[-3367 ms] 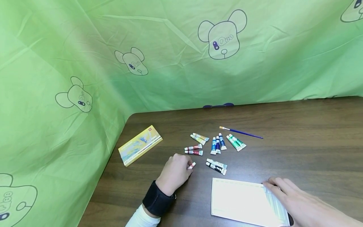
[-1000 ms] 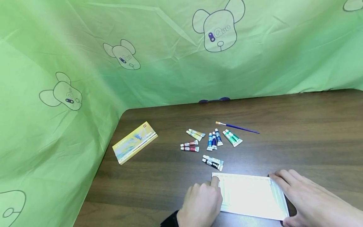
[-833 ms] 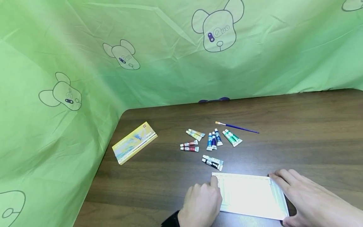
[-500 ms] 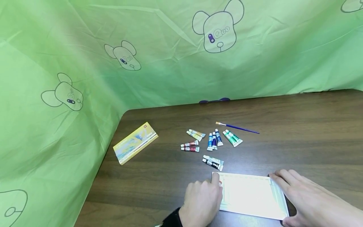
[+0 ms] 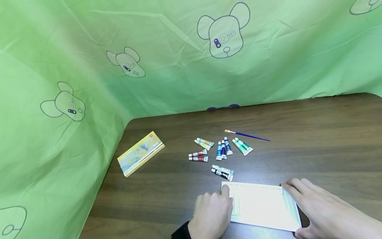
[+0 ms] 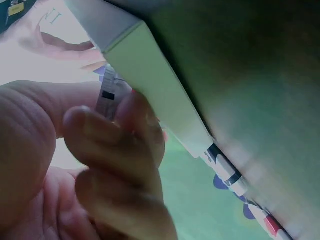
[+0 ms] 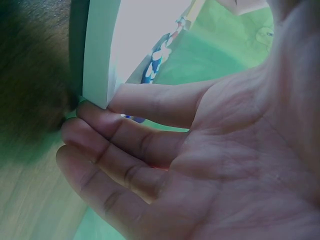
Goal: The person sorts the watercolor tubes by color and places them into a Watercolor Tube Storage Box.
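Observation:
My left hand [image 5: 212, 212] lies at the left end of a flat white box [image 5: 259, 205], its index finger along the far left corner. Between its thumb and fingers it pinches a small paint tube [image 6: 106, 95], whose crimped end shows in the left wrist view; the rest is hidden by the fingers. My right hand [image 5: 319, 205] holds the box's right end, thumb at the near corner and fingers at the far corner. In the right wrist view its fingertips meet the corner of the box. Just beyond the box lie a black and a pale paint tube [image 5: 223, 171].
Red tubes [image 5: 198, 159], yellow tubes [image 5: 203, 144], blue tubes [image 5: 219, 151] and green tubes [image 5: 242, 146] lie in groups further back. A blue paintbrush [image 5: 247, 134] is behind them. The yellow carton [image 5: 141, 153] lies left, and a green curtain [image 5: 167, 83] bounds the table.
My left hand has come right, from the tubes to the white box's left end, bringing the paint tube it picked up. The right hand stays at the box; the last second shows little motion.

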`<state>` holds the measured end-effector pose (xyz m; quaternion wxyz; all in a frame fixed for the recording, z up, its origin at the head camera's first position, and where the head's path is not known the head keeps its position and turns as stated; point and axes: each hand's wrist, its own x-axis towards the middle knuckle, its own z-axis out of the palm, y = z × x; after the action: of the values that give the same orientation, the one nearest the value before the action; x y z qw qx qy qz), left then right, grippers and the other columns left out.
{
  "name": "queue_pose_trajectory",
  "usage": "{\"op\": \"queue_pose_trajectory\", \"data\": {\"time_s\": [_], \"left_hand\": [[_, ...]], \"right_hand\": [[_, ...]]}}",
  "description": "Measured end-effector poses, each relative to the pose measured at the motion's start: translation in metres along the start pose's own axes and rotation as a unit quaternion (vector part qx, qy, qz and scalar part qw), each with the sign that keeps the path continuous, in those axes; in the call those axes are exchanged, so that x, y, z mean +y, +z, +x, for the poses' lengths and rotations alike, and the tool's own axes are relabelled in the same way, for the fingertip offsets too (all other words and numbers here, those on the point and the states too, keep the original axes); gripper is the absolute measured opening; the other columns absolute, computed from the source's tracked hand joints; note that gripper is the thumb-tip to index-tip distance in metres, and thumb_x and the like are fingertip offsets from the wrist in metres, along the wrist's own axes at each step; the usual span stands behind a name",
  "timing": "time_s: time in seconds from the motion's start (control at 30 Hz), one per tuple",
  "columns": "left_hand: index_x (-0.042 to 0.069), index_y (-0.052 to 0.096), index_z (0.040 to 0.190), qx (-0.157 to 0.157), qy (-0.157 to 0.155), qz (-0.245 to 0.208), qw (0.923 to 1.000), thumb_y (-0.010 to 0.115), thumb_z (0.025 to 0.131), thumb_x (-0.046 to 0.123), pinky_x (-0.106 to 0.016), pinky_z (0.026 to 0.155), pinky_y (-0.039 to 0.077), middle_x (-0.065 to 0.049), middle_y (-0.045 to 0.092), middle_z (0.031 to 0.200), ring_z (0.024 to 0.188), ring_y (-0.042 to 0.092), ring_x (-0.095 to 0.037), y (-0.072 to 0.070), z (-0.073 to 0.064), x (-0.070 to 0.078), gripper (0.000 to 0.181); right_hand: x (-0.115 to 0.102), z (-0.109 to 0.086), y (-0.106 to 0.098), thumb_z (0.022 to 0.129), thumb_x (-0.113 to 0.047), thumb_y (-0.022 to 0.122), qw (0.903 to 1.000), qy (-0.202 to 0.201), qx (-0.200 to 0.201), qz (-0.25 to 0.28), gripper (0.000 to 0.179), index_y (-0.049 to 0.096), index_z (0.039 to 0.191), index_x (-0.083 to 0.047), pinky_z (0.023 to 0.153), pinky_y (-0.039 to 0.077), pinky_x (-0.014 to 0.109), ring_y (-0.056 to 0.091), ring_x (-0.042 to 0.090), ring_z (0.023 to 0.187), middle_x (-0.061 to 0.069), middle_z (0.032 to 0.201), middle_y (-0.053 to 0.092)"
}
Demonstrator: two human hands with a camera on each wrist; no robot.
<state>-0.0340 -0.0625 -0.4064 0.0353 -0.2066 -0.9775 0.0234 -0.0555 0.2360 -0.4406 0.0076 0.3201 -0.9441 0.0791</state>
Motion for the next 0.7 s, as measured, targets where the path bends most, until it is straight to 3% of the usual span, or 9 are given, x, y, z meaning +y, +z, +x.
{"op": "queue_pose_trajectory", "data": {"time_s": [0.1,0.23,0.33,0.47,0.53,0.7], "left_hand": [[0.014,0.068,0.104,-0.012,-0.006,-0.023,0.9997,0.072,0.100,0.036,-0.019,0.041,0.025,0.010,0.049,0.053,0.040,0.042,-0.003,0.000,0.000,0.000,0.022],[0.013,0.068,0.105,0.004,-0.005,-0.028,0.9996,0.071,0.101,0.035,-0.019,0.041,0.024,0.011,0.045,0.051,0.041,0.041,-0.003,0.001,0.004,-0.001,0.023],[0.014,0.069,0.106,0.010,-0.002,-0.014,0.9999,0.071,0.101,0.037,-0.021,0.041,0.023,0.010,0.048,0.051,0.042,0.042,-0.004,0.003,0.006,-0.002,0.023],[0.016,0.074,0.101,-0.012,0.007,-0.009,0.9999,0.071,0.100,0.040,-0.020,0.041,0.028,0.008,0.057,0.055,0.043,0.047,-0.004,0.002,0.008,-0.004,0.025],[0.016,0.074,0.097,-0.023,0.004,-0.031,0.9993,0.072,0.099,0.041,-0.019,0.043,0.034,0.007,0.062,0.059,0.046,0.052,-0.004,0.000,0.009,-0.007,0.026],[0.016,0.075,0.111,-0.070,-0.038,-0.111,0.9907,0.078,0.094,0.046,-0.020,0.057,0.049,0.005,0.077,0.082,0.060,0.062,-0.005,-0.010,0.012,-0.015,0.035]], "right_hand": [[0.000,-0.002,0.000,0.041,-0.056,0.099,0.9996,-0.010,0.026,0.000,0.108,0.063,0.128,-0.003,0.081,0.056,0.043,0.058,0.025,0.102,0.001,0.119,0.061],[0.000,-0.004,0.001,0.037,-0.053,0.099,0.9983,-0.023,0.054,-0.003,0.107,0.063,0.125,-0.004,0.078,0.055,0.039,0.057,0.024,0.100,-0.001,0.117,0.061],[0.002,-0.006,0.005,0.035,-0.056,0.098,0.9963,-0.040,0.076,-0.007,0.108,0.064,0.123,-0.004,0.077,0.052,0.033,0.056,0.022,0.097,-0.002,0.114,0.061],[0.002,-0.006,0.008,0.034,-0.056,0.097,0.9947,-0.049,0.090,-0.008,0.108,0.064,0.123,-0.005,0.076,0.050,0.029,0.055,0.020,0.096,-0.004,0.113,0.060],[0.001,-0.006,0.006,0.036,-0.056,0.097,0.9961,-0.041,0.078,-0.007,0.108,0.063,0.124,-0.004,0.076,0.052,0.032,0.056,0.021,0.097,-0.003,0.114,0.060],[0.001,-0.004,0.004,0.037,-0.056,0.098,0.9969,-0.038,0.068,-0.008,0.110,0.063,0.126,-0.003,0.077,0.055,0.037,0.057,0.023,0.099,-0.001,0.116,0.061]]}}
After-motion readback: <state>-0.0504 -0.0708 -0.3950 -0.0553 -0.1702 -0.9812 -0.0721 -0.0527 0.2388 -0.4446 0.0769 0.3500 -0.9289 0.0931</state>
